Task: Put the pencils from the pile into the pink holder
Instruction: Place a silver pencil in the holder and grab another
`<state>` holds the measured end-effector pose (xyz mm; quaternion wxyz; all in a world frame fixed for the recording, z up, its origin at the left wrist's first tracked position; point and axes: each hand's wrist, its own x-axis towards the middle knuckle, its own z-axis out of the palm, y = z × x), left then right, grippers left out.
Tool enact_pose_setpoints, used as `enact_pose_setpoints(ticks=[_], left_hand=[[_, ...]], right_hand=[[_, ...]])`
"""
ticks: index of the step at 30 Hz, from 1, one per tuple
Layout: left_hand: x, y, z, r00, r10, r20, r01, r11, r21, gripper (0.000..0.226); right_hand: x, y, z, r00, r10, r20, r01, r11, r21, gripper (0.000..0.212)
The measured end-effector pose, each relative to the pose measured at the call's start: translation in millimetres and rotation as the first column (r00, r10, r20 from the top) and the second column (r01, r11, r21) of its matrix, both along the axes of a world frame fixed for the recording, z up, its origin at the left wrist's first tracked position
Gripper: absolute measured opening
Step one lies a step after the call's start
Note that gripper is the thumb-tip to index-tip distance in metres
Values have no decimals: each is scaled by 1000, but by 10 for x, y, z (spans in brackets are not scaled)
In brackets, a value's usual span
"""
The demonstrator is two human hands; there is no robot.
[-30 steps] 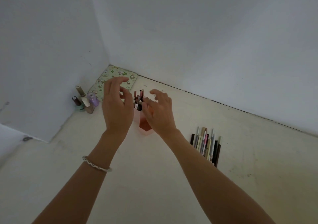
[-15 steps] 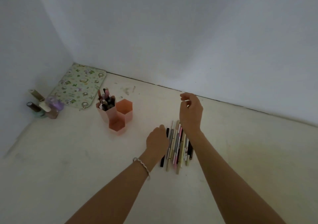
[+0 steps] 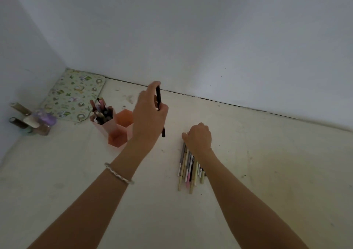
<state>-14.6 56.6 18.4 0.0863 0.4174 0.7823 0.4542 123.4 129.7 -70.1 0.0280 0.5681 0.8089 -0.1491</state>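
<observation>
Left fingers [image 3: 151, 89] pinch dark pencil [image 3: 158, 95], near holder [image 3: 115, 141]

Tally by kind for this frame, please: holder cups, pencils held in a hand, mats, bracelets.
Cups of the holder: 3
Held pencil, in the left hand: 1
Patterned mat: 1
Wrist bracelet: 1
Total: 6
The pile and the bottles overlap too much to count.

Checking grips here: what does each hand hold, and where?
Left hand pinches a dark pencil near its middle. Right hand on the pencil pile; grip hidden.
</observation>
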Motion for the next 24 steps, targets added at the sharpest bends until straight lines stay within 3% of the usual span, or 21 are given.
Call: enact_pose_setpoints(ticks=[2, 4, 6, 9, 13, 16, 19, 24], left_hand=[[-99, -44, 89, 999, 41, 23, -42, 998, 48, 51], [-186, -107, 156, 998, 61, 35, -64, 994, 89, 50], [-331, -171, 236, 997, 66, 30, -70, 985, 155, 46], [-638, -254, 338, 993, 113, -29, -106, 977, 184, 43], [-883, -317, 288, 969, 83, -233, -92, 995, -25, 40], [-896, -307, 166, 879, -59, -473, -98, 949, -301, 30], [-947, -312, 96, 811, -130, -571, -156, 892, -425, 26], [-1116, -402, 316, 824, 83, -561, -209, 964, -163, 40]], right_hand=[[-47, -53, -65, 999, 24, 43, -25, 1000, 17, 29], [-123, -80, -66, 1000, 7, -15, -7, 1000, -12, 29], [-208, -57, 28, 971, -89, -220, 70, 993, -93, 37], [-354, 27, 333, 793, -241, -560, 191, 970, -147, 43], [-583, 114, 776, 585, -270, -765, 235, 959, -159, 44], [-711, 91, 953, 475, -295, -829, 244, 949, -198, 42], [-831, -2, 1019, 406, -317, -858, 248, 941, -230, 19], [-1053, -171, 973, 319, -259, -912, 257, 949, -180, 12]])
